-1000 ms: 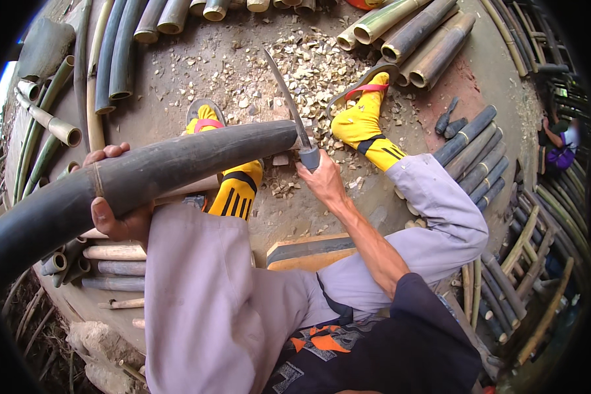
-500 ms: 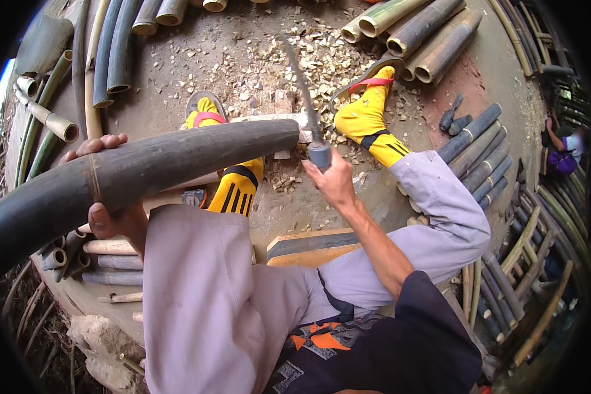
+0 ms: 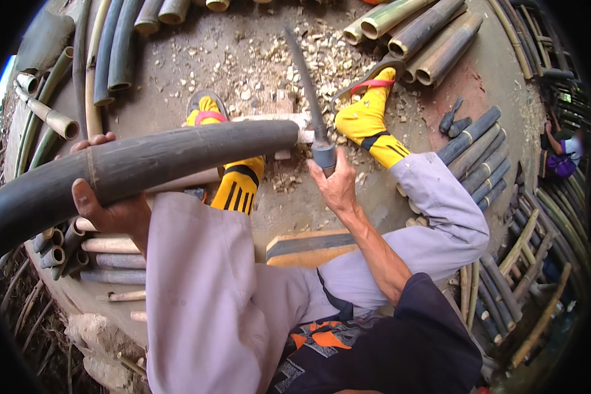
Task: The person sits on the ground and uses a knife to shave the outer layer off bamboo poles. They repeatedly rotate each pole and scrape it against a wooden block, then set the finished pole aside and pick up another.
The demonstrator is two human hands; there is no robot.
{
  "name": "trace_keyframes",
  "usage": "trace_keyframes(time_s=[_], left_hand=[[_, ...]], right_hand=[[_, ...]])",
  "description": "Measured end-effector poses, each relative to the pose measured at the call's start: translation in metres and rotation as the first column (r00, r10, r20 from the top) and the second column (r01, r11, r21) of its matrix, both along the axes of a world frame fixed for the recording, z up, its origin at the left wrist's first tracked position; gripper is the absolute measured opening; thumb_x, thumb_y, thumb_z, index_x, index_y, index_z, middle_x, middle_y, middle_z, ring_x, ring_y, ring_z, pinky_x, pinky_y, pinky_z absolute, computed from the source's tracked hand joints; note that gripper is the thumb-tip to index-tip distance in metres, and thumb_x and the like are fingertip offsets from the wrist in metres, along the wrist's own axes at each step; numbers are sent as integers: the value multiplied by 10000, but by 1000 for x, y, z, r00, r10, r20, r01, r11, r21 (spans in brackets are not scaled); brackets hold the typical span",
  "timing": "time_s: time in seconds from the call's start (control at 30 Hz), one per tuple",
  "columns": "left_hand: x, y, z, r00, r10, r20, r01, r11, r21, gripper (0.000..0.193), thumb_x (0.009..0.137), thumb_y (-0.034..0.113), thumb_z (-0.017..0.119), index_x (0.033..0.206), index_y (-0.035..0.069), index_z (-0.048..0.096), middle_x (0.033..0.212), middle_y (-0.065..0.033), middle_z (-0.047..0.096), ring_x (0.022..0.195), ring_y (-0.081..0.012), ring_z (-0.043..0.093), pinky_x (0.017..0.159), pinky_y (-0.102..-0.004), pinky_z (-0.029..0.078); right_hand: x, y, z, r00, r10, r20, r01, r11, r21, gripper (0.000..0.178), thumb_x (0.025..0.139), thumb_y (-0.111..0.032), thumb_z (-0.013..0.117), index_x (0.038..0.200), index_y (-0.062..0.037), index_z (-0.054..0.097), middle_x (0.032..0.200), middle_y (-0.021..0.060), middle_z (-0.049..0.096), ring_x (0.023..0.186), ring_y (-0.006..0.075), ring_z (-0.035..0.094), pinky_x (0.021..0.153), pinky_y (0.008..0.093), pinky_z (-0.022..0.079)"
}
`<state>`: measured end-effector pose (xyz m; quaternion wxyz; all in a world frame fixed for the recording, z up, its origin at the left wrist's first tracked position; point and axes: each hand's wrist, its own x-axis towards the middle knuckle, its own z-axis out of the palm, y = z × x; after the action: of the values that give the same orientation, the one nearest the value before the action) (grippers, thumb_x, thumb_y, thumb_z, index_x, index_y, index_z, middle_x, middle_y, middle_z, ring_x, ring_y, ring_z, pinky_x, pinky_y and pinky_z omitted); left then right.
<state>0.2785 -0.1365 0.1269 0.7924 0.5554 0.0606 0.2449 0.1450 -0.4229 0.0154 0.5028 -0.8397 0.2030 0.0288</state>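
Pale grey-lilac trousers (image 3: 203, 295), dark navy short-sleeved top (image 3: 414, 341), orange-patterned cloth at waist (image 3: 322, 338), yellow socks with black stripes (image 3: 368, 125), red-strapped sandals (image 3: 368, 79), bare forearms

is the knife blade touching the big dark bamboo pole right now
Apart. The head view shows the blade raised in the right hand, with bare ground visible between it and the pole's cut end.

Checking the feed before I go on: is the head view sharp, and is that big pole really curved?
Head view: soft daylight, no glare; dark bamboo pole and blade are sharp; the pole's bend is probably fisheye distortion, strongest toward the black rim; left hand and right hand unblurred.
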Motion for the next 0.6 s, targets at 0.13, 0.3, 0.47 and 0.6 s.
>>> trace_keyframes(time_s=[0.13,0.3,0.47,0.6], left_hand=[[1,-6,4,999,-31,-9,31,999,39,607,734,417,578,1152,-12,474,1027,-169,554,996,-303,563,944,-419,435],[7,-18,2,996,24,84,-29,998,62,633,709,418,576,1185,25,438,1050,-169,540,993,-312,558,962,-448,424],[0,1,-2,987,-28,156,22,999,37,682,694,438,585,1228,47,416,1071,-161,530,993,-319,549,972,-456,411],[5,-1,-8,978,-130,164,130,991,6,719,680,454,590,1255,63,411,1081,-155,514,1010,-312,533,986,-451,398]], right_hand=[[3,8,-15,972,15,236,14,993,-121,377,810,-158,712,1051,-1,469,795,178,650,660,264,676,573,362,537],[5,-15,-59,992,65,-105,-81,984,-160,320,841,-195,673,979,13,473,748,189,646,610,277,667,520,363,562],[9,8,23,934,46,354,-3,993,-119,338,836,-223,695,996,-9,487,757,143,660,637,250,673,539,343,562],[-4,-9,-66,994,69,-90,-81,987,-140,346,828,-206,697,990,8,479,733,168,646,634,258,674,525,345,551]])
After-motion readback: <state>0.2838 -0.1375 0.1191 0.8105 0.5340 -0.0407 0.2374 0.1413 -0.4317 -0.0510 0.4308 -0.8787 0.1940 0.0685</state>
